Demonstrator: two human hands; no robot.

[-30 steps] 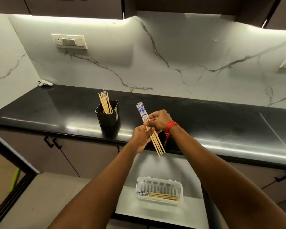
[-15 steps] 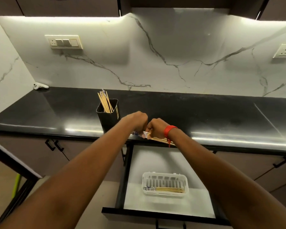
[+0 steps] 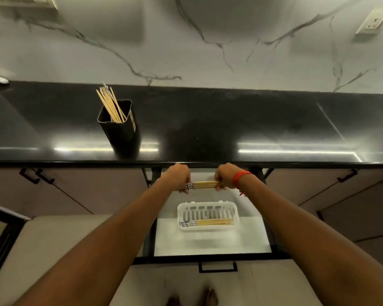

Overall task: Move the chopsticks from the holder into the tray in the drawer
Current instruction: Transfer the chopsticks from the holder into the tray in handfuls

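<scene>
Above the white slotted plastic tray (image 3: 208,207) in the open drawer (image 3: 212,241), a person carries a bundle of pale wooden chopsticks with blue-patterned ends (image 3: 202,184) level between two hands. To the tray's upper left, the black square holder (image 3: 119,127) stands on the glossy black table (image 3: 230,120), a good handful of chopsticks (image 3: 110,104) left inside. Nearer the tray, the left hand (image 3: 178,176) is clenched on the bundle's patterned end, and the right hand (image 3: 227,176), a red thread band at the wrist, grips the plain end. One batch of chopsticks (image 3: 206,222) already lies along the tray's near wall. Judged from this, the job is partly done: this bundle is to be set down, and the holder is to be emptied.
</scene>
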